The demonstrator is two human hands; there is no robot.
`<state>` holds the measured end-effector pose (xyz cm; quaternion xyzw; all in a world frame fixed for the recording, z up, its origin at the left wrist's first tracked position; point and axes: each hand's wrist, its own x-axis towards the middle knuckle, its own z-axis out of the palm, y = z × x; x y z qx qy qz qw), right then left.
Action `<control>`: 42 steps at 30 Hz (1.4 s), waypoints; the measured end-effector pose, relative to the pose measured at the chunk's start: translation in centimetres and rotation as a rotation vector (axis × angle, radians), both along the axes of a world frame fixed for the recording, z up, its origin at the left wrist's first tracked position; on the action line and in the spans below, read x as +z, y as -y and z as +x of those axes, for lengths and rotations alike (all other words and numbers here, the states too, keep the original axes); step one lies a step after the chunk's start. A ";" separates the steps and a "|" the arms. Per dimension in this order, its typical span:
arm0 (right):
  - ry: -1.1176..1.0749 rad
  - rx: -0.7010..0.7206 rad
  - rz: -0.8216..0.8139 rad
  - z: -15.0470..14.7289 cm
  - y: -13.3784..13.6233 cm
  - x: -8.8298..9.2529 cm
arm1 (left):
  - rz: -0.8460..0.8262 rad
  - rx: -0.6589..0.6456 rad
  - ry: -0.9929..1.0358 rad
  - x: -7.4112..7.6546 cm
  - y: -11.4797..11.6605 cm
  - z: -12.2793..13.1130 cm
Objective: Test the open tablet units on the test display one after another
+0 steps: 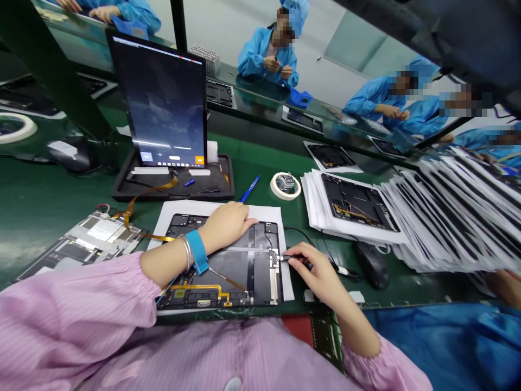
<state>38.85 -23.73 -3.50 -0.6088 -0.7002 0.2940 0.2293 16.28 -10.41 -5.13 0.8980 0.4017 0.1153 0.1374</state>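
An opened tablet housing (236,266) with black inner parts and orange flex cables lies on white sheets in front of me. My left hand (226,225), with a blue wrist strap (197,251) behind it, rests flat over the housing's far edge, thumb stretched to the right. At the right edge, my right hand (311,267) pinches a cable plug (288,257) against the small circuit board (275,257). Its dark cable (302,232) loops behind the hand. An orange flex cable (140,200) runs from the housing's left side toward the upright screen (165,108).
Left is another opened device (97,231). A blue pen (249,189) and a tape roll (285,186) lie beyond the housing. To the right are stacked housings on paper (358,203) and a black mouse (371,265). Co-workers in blue (268,51) sit across the bench; a blue sleeve is close right.
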 end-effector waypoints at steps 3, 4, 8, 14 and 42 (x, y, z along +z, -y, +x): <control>-0.007 -0.018 0.019 -0.2 -0.1 -0.7 | 0.002 0.006 0.007 0.1 0.1 0.1; -0.006 -0.022 0.030 -0.3 -0.1 -0.9 | 0.003 0.008 0.018 0.3 0.1 0.1; 0.013 -0.023 0.089 -0.4 0.2 -0.9 | -0.016 0.013 0.060 0.8 0.2 0.1; 0.333 0.126 0.165 -1.6 1.0 0.0 | -0.143 -0.003 0.100 0.1 -0.2 -0.2; 0.364 0.174 0.442 1.0 0.7 -1.4 | -0.123 -0.003 0.083 -0.1 -0.3 -0.2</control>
